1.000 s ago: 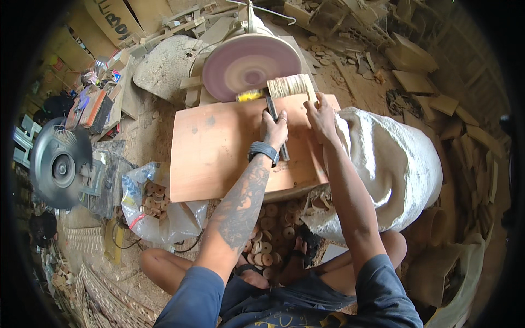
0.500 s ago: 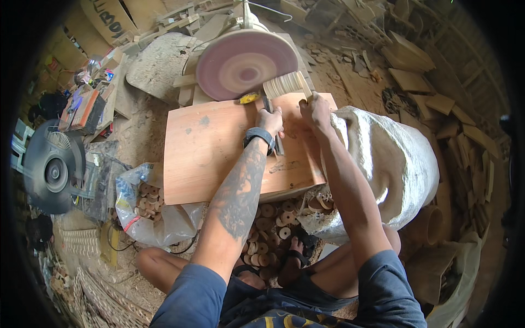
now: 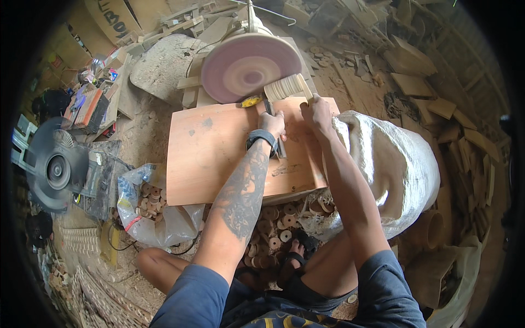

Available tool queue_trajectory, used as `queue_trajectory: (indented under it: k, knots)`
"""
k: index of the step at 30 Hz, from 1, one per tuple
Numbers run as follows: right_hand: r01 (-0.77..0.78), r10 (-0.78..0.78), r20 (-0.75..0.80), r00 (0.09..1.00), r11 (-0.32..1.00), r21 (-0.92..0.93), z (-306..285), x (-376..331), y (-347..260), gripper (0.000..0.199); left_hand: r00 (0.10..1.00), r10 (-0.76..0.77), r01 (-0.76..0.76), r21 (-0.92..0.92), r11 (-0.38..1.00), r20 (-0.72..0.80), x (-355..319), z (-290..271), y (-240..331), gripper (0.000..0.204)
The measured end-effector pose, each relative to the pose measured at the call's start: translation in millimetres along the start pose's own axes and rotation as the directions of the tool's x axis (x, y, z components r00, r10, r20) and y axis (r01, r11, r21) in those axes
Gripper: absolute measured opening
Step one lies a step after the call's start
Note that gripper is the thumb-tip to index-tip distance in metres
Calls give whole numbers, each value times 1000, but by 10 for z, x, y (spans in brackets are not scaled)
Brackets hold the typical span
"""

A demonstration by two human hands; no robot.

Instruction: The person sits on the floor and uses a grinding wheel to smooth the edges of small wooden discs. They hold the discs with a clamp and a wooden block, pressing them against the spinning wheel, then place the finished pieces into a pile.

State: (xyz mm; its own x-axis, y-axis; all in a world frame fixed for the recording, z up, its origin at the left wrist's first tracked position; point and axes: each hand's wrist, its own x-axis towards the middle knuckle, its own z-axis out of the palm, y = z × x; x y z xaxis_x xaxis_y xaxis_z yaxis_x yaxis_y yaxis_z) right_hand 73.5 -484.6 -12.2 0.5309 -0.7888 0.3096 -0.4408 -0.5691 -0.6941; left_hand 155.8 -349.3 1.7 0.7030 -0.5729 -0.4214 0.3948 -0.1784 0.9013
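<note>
A round stack of thin wooden discs (image 3: pixel 284 86) is at the lower right edge of the large disc sander (image 3: pixel 232 70), touching or very nearly touching its face. My right hand (image 3: pixel 317 113) is closed on the pale wooden end piece at the stack's right side. Nearer to me, my left hand (image 3: pixel 272 123) wraps round a dark flat bar (image 3: pixel 281 148) that slants across the curved wooden board (image 3: pixel 199 164). The bar's upper end reaches toward the stack. A small yellow object (image 3: pixel 251 101) lies at the board's far edge, below the sander.
A large white sack (image 3: pixel 402 169) stands right of the board. To the left are a clear plastic bag (image 3: pixel 164 229) with wooden discs and a fan (image 3: pixel 57 170). Loose wooden discs (image 3: pixel 268 229) lie by my feet. Wood offcuts (image 3: pixel 462 131) are piled at right.
The whole view has shifted slightly, so the sander and board sit a little lower and further right. Both hands keep their grips, and the stack stays by the sander's edge.
</note>
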Motion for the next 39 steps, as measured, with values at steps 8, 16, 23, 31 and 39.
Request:
queue_trajectory:
  k: [8,16,23,31,39]
  knots:
    - [2,-4,-37,999,998,-57,4,-20,-44,23,1000,-26,26,-26,999,7,49,1,-12,21]
    - [-18,17,-25,1000,999,-42,-3,-23,-51,20,999,-42,42,-4,999,6,79,14,-21,23]
    - [9,-11,-36,999,998,-66,32,-18,-15,24,997,-69,70,-46,996,22,104,10,-25,25]
    - [-15,13,-33,999,997,-74,41,-29,-6,24,996,-88,88,-55,995,7,66,41,23,24]
    - [9,-10,-14,1000,998,-70,4,-30,-32,24,997,-74,76,-58,995,29,73,22,18,21]
